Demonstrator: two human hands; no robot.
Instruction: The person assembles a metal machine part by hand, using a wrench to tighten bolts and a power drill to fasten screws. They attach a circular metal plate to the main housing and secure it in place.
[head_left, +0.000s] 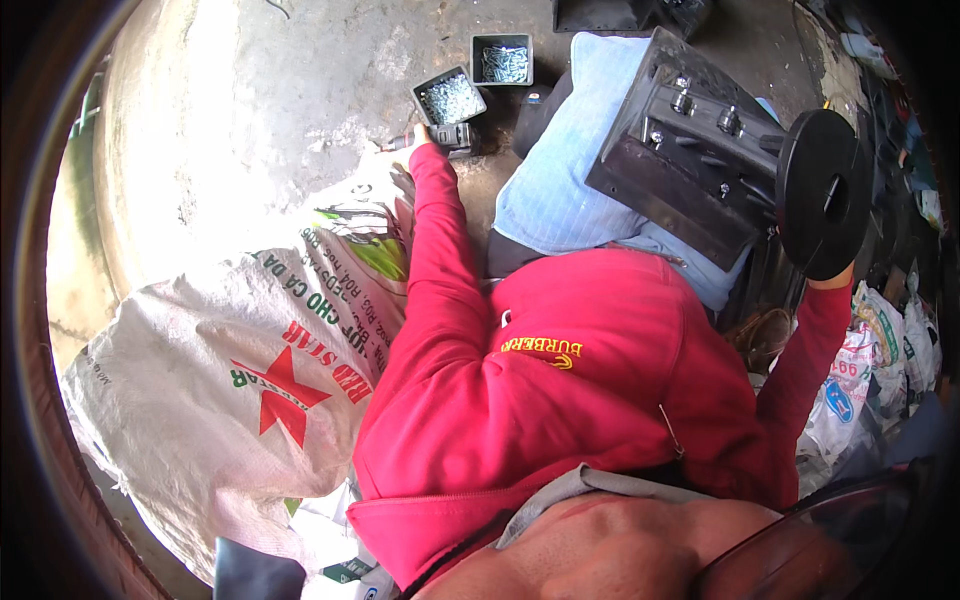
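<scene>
Tinted lens (830, 548), black disc-ended part (715, 160), silver bolts (728, 121)

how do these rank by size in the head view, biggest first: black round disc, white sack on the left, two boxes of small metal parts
1. White sack
2. Black disc
3. Left box and right box: too alike to rank

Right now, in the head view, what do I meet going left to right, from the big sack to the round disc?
Printed white woven sack → tilted bin of small metal parts → squarer-set bin → light blue cloth → black bolted bracket → black disc.
</scene>
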